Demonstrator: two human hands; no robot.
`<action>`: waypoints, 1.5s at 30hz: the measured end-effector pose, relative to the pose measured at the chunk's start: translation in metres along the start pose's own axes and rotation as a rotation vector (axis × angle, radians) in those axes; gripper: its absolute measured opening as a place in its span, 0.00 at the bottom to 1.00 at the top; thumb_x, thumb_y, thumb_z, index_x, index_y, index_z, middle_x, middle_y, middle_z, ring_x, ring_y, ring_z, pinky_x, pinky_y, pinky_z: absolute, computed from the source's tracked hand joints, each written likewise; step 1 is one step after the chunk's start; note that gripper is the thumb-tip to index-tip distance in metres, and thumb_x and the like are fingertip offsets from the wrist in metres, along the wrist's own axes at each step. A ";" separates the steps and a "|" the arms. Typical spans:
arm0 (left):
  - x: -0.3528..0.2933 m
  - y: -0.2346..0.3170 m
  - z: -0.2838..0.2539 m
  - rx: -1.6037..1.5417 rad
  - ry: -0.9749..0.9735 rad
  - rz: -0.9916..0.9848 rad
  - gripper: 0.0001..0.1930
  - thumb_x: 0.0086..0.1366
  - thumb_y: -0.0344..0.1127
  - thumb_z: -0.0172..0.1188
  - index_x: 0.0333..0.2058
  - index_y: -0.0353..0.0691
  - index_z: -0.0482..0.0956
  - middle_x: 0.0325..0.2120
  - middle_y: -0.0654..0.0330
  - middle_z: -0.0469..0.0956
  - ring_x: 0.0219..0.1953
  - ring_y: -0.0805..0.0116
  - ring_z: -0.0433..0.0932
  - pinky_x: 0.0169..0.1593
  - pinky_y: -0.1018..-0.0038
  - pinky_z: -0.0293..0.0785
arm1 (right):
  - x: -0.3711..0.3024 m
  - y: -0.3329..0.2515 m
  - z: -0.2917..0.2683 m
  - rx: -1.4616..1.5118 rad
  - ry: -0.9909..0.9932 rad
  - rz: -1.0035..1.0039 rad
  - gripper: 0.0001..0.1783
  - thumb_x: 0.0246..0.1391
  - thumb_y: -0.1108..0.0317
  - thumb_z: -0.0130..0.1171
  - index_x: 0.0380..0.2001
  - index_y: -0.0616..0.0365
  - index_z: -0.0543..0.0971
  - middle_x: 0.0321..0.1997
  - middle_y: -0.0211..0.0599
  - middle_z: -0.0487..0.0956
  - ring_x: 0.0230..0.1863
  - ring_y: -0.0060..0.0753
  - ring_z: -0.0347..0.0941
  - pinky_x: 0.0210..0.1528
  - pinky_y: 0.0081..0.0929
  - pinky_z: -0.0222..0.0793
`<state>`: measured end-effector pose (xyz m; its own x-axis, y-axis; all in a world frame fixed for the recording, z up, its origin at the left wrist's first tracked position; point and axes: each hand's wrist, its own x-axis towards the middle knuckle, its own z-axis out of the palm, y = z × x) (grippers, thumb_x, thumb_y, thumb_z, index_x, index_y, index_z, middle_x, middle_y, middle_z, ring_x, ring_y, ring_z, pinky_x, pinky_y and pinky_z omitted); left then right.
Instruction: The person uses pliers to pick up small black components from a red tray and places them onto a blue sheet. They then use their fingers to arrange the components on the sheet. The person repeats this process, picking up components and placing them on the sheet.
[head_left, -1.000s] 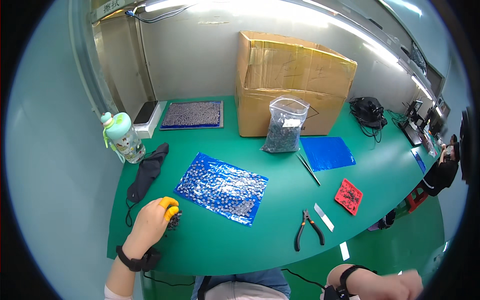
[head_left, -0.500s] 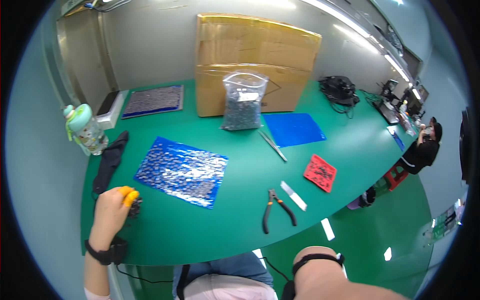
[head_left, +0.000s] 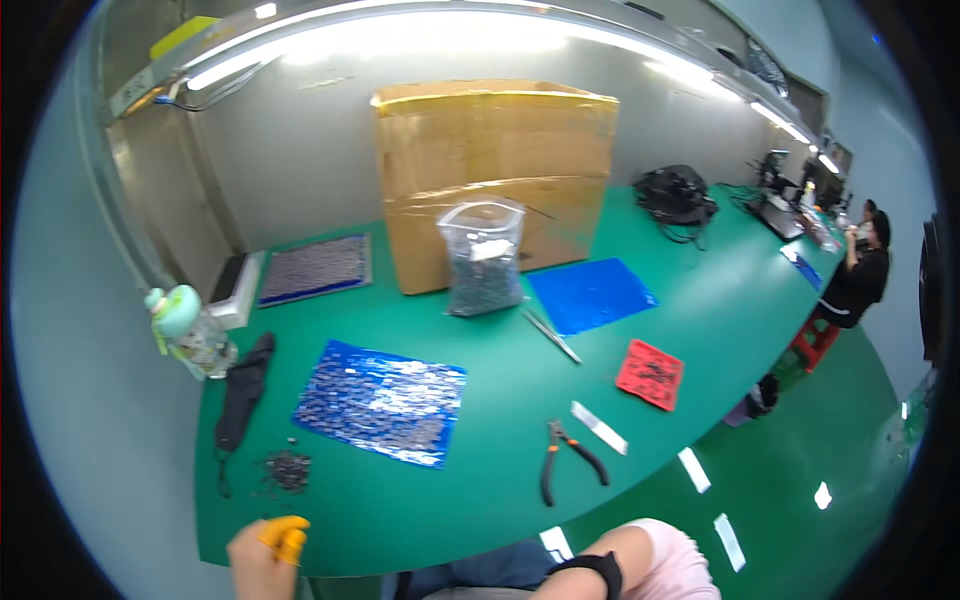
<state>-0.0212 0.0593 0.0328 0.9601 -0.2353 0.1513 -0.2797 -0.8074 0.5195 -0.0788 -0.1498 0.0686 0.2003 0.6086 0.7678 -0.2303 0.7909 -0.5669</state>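
My left hand (head_left: 265, 556) is at the near left edge of the table, with yellow finger covers (head_left: 286, 538) on its fingertips. Its fingers are curled together, and whatever they may hold is hidden. Just beyond it lies a loose pile of small dark parts (head_left: 288, 471), with a few stray bits around it. A blue sheet (head_left: 335, 362) covered with rows of small metallic pieces lies to the right of the pile. My right forearm (head_left: 628, 552), with a black wrist strap, shows at the lower edge; the right hand itself is out of the picture.
Pliers (head_left: 556, 452), a white strip (head_left: 600, 428), a red tray (head_left: 650, 374) of dark bits and tweezers (head_left: 552, 337) lie to the right. Behind are a bare blue sheet (head_left: 592, 295), a clear bag (head_left: 484, 262) and a cardboard box (head_left: 495, 135). A bottle (head_left: 205, 340) stands left.
My left hand has drawn back from the dark pile toward the table's near edge, uncovering it. My right forearm has shifted at the lower edge. The view has tilted upward.
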 end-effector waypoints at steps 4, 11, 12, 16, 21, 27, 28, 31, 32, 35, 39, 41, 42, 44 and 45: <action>-0.021 -0.015 0.007 0.027 0.028 -0.034 0.09 0.67 0.33 0.57 0.43 0.39 0.82 0.37 0.50 0.80 0.39 0.50 0.78 0.44 0.65 0.73 | -0.023 -0.019 -0.022 -0.370 -0.228 0.252 0.17 0.58 0.78 0.48 0.51 0.69 0.73 0.51 0.54 0.74 0.55 0.54 0.70 0.58 0.41 0.65; -0.008 -0.062 0.034 0.019 0.273 -0.184 0.11 0.57 0.24 0.65 0.41 0.35 0.80 0.34 0.54 0.77 0.31 0.63 0.80 0.35 0.74 0.76 | -0.088 -0.067 -0.041 -1.489 0.651 0.891 0.21 0.45 0.80 0.58 0.46 0.56 0.81 0.44 0.40 0.81 0.45 0.42 0.76 0.50 0.36 0.73; -0.006 -0.063 0.035 -0.025 0.260 -0.255 0.13 0.58 0.23 0.65 0.43 0.35 0.80 0.35 0.54 0.77 0.32 0.63 0.80 0.36 0.74 0.77 | -0.092 -0.070 -0.039 -1.636 0.824 0.917 0.21 0.44 0.82 0.57 0.44 0.56 0.81 0.41 0.40 0.81 0.43 0.41 0.76 0.46 0.35 0.73; 0.003 -0.062 0.032 -0.112 0.240 -0.351 0.17 0.58 0.22 0.65 0.47 0.36 0.78 0.36 0.57 0.77 0.33 0.66 0.80 0.36 0.75 0.77 | -0.123 -0.071 -0.034 -1.895 1.346 0.949 0.24 0.45 0.83 0.58 0.49 0.61 0.75 0.53 0.46 0.73 0.53 0.48 0.71 0.56 0.36 0.66; 0.010 -0.064 0.030 -0.123 0.241 -0.432 0.19 0.56 0.19 0.65 0.48 0.35 0.78 0.40 0.56 0.75 0.35 0.66 0.80 0.38 0.76 0.79 | -0.149 -0.055 -0.038 -1.994 1.401 1.067 0.39 0.42 0.73 0.67 0.61 0.60 0.66 0.62 0.46 0.65 0.63 0.52 0.61 0.66 0.40 0.57; 0.018 -0.056 0.049 -0.076 0.144 -0.250 0.17 0.56 0.19 0.64 0.45 0.33 0.80 0.40 0.56 0.76 0.37 0.65 0.82 0.39 0.76 0.80 | -0.149 -0.034 -0.052 -2.105 1.316 1.350 0.46 0.41 0.65 0.71 0.64 0.61 0.63 0.66 0.47 0.63 0.67 0.53 0.54 0.68 0.48 0.46; 0.017 -0.052 0.052 -0.075 0.127 -0.248 0.16 0.56 0.19 0.64 0.45 0.33 0.80 0.40 0.56 0.76 0.37 0.65 0.82 0.39 0.75 0.80 | -0.150 -0.034 -0.053 -2.088 1.316 1.325 0.44 0.42 0.67 0.70 0.64 0.61 0.63 0.66 0.47 0.63 0.67 0.53 0.54 0.68 0.48 0.46; 0.015 -0.039 0.061 -0.158 0.076 -0.203 0.16 0.57 0.19 0.63 0.46 0.34 0.81 0.41 0.57 0.77 0.38 0.66 0.83 0.40 0.77 0.80 | -0.157 -0.031 -0.058 -2.070 1.314 1.226 0.40 0.45 0.74 0.62 0.64 0.61 0.63 0.65 0.46 0.64 0.66 0.53 0.54 0.68 0.47 0.46; 0.016 -0.034 0.060 -0.233 0.037 -0.209 0.17 0.57 0.18 0.62 0.47 0.34 0.80 0.42 0.57 0.77 0.38 0.66 0.82 0.40 0.78 0.80 | -0.159 -0.029 -0.057 -2.075 1.296 1.224 0.40 0.45 0.74 0.62 0.64 0.61 0.63 0.65 0.46 0.64 0.66 0.53 0.55 0.68 0.47 0.46; 0.021 -0.028 0.050 -0.304 0.136 -0.326 0.18 0.58 0.17 0.61 0.48 0.34 0.79 0.44 0.56 0.76 0.40 0.66 0.82 0.43 0.77 0.81 | -0.162 -0.026 -0.055 -2.108 1.273 1.235 0.41 0.44 0.74 0.63 0.64 0.61 0.62 0.65 0.47 0.64 0.66 0.53 0.55 0.68 0.47 0.46; 0.026 -0.052 0.046 0.062 0.197 -0.265 0.18 0.57 0.15 0.59 0.48 0.33 0.79 0.44 0.53 0.76 0.41 0.61 0.80 0.44 0.73 0.81 | -0.151 -0.021 -0.048 -2.140 1.420 1.292 0.41 0.45 0.75 0.63 0.65 0.58 0.63 0.62 0.45 0.66 0.65 0.51 0.57 0.67 0.46 0.49; 0.026 -0.050 0.049 0.112 0.146 -0.178 0.19 0.55 0.15 0.59 0.47 0.32 0.80 0.44 0.54 0.77 0.41 0.59 0.80 0.44 0.72 0.79 | -0.153 -0.021 -0.045 -2.132 1.468 1.291 0.40 0.45 0.75 0.63 0.65 0.57 0.64 0.60 0.45 0.67 0.63 0.50 0.59 0.66 0.45 0.51; 0.028 -0.046 0.049 0.136 0.120 -0.134 0.19 0.55 0.14 0.59 0.46 0.32 0.80 0.43 0.54 0.77 0.41 0.58 0.80 0.44 0.71 0.78 | -0.156 -0.019 -0.045 -2.134 1.453 1.277 0.39 0.45 0.74 0.64 0.64 0.59 0.65 0.59 0.45 0.68 0.62 0.50 0.60 0.64 0.45 0.52; 0.028 -0.038 0.056 0.062 0.103 -0.104 0.19 0.53 0.14 0.59 0.46 0.32 0.80 0.43 0.54 0.77 0.40 0.57 0.80 0.44 0.71 0.77 | -0.162 -0.021 -0.046 -2.146 1.418 1.252 0.37 0.45 0.74 0.64 0.62 0.60 0.68 0.57 0.45 0.68 0.60 0.49 0.61 0.61 0.45 0.55; 0.028 -0.034 0.057 0.032 0.096 -0.088 0.20 0.53 0.14 0.59 0.45 0.32 0.80 0.42 0.55 0.77 0.40 0.56 0.80 0.44 0.71 0.76 | -0.164 -0.022 -0.047 -2.149 1.400 1.231 0.35 0.46 0.75 0.63 0.61 0.61 0.69 0.56 0.44 0.69 0.59 0.49 0.62 0.61 0.44 0.56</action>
<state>0.0150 0.0493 -0.0289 0.9761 -0.1113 0.1864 -0.1927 -0.8396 0.5078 -0.0616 -0.2639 -0.0591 0.9162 -0.3285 0.2297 -0.2465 -0.9136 -0.3234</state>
